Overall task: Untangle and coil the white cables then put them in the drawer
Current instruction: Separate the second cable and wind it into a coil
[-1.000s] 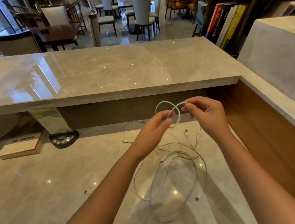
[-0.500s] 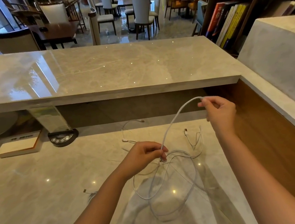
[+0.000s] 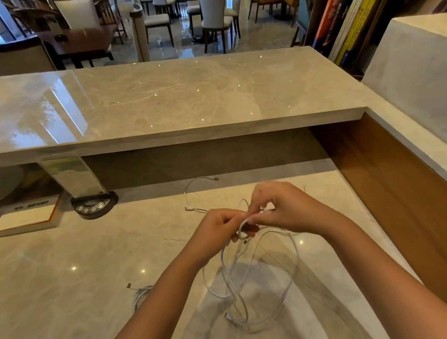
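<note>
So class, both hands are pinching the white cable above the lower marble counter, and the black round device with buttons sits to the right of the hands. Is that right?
One detail is wrong. The head view shows the left hand and right hand pinching the white cable above the lower marble counter, but the black round device with buttons sits to their left, not their right.

1. A thin white charging cable [image 3: 253, 287] hangs in loose, overlapping loops above the pale marble desk, its upper end pinched between both hands.
2. A second thin white cable [image 3: 192, 196] lies curved on the desk behind.
3. A third white cable bundle [image 3: 141, 295] rests left, partly hidden by a forearm.
</note>
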`<state>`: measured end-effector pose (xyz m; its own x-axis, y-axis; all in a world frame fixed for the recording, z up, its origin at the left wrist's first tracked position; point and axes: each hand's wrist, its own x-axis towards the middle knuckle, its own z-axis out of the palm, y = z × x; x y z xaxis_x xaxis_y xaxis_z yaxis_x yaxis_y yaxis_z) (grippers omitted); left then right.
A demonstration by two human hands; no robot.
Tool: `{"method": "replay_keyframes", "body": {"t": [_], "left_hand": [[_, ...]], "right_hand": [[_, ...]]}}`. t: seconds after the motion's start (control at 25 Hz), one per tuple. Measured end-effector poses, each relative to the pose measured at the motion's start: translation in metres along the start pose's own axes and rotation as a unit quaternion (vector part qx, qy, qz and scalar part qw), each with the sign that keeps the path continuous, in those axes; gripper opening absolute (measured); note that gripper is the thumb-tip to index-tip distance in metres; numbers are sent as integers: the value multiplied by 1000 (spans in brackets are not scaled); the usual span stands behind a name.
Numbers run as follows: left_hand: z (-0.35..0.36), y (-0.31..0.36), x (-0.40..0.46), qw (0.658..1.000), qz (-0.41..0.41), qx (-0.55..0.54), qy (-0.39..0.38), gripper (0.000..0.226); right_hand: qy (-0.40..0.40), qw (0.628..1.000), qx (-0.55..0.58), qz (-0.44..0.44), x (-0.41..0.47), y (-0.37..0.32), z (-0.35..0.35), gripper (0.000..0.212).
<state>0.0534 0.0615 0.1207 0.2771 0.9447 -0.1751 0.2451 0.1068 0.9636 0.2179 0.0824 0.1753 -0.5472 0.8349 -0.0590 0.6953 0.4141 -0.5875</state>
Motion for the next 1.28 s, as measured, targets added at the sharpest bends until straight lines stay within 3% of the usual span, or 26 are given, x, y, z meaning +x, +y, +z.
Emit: {"method": "replay_keyframes", "body": {"t": [0.16, 0.28, 0.36, 0.52, 0.6, 0.72, 0.84, 0.96, 1.08, 1.16, 1.28], "left_hand": [[3, 9, -5, 991, -36, -92, -88, 40], [0, 9, -7, 990, -19, -70, -121, 34], [-3, 7, -7, 984, -21, -117, -133, 30], [-7, 1, -5, 965, -31, -219, -140, 27], [-8, -3, -4, 955, -33, -270, -121, 25], [-9, -7, -1, 955, -40, -283, -81, 25], [-7, -5, 2, 976, -41, -213, 8, 21], [-3, -4, 1, 989, 0, -115, 91, 23], [2, -7, 1, 988, 35, -13, 151, 23], [5, -6, 1, 984, 52, 5, 168, 22], [8, -1, 1, 988, 28, -32, 145, 22]], "right_hand": [[46, 998, -42, -9, 3, 7, -9, 6], [44, 995, -89, -21, 4, 8, -13, 7], [59, 992, -103, -30, 6, 10, -11, 10], [25, 999, 17, 15, 3, 19, -2, 15], [10, 995, 90, 33, 0, 21, 0, 20], [-12, 986, 161, 48, -4, 21, 1, 8], [15, 969, 231, 86, -4, 21, 7, 15], [78, 915, 374, 130, -4, 20, 11, 38], [74, 880, 450, 133, -8, 19, 13, 55], [64, 888, 441, 112, -11, 18, 14, 56], [92, 930, 344, 93, -13, 19, 14, 48]]}}
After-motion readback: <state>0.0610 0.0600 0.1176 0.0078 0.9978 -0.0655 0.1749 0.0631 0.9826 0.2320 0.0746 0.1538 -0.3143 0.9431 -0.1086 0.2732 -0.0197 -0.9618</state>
